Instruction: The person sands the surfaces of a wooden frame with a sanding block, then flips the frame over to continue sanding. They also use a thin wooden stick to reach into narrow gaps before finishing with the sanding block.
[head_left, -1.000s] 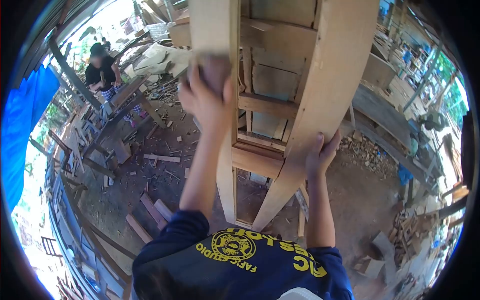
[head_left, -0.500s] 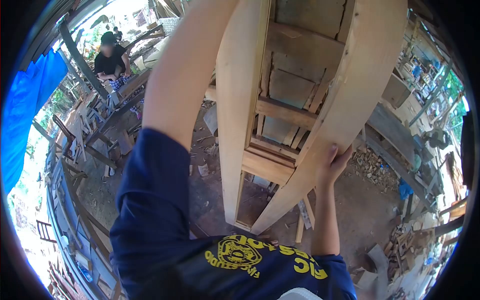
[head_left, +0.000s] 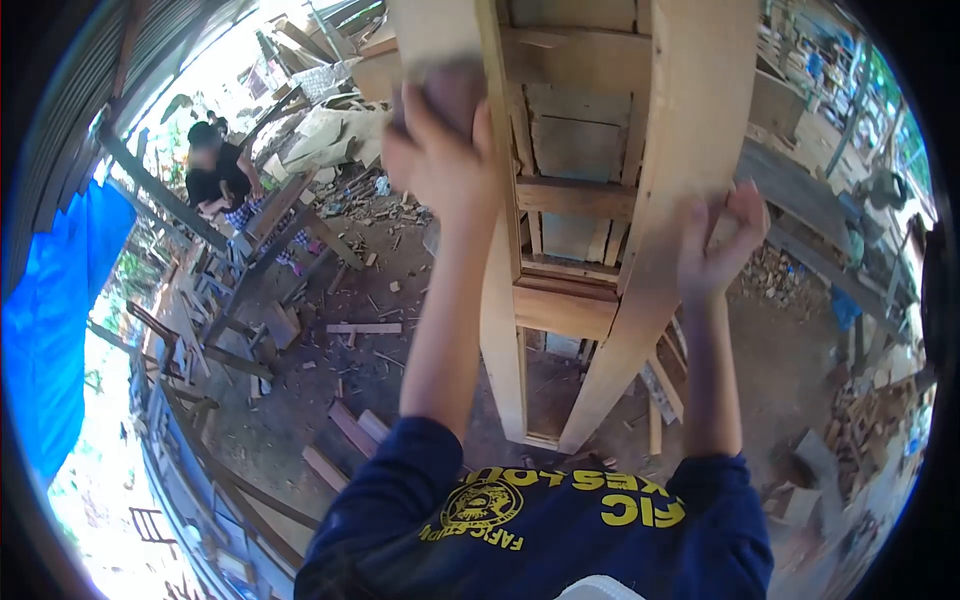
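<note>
My left hand grips a brownish block, its outline blurred, against the left pale rail of a long wooden frame. The fingers wrap over the block's sides. On the right rail, my right hand rests at the outer edge, fingers apart and curved, with nothing held in it. Crosspieces join the two rails, and darker panels show between them.
A person in a dark top sits at a wooden bench at the upper left. A blue tarp hangs at far left. Wood offcuts lie on the ground; a plank table stands at right.
My left arm has come down and back, bringing my left hand and the block into view. My right hand has shifted up and right along the rail, its fingers spreading. The view has turned.
</note>
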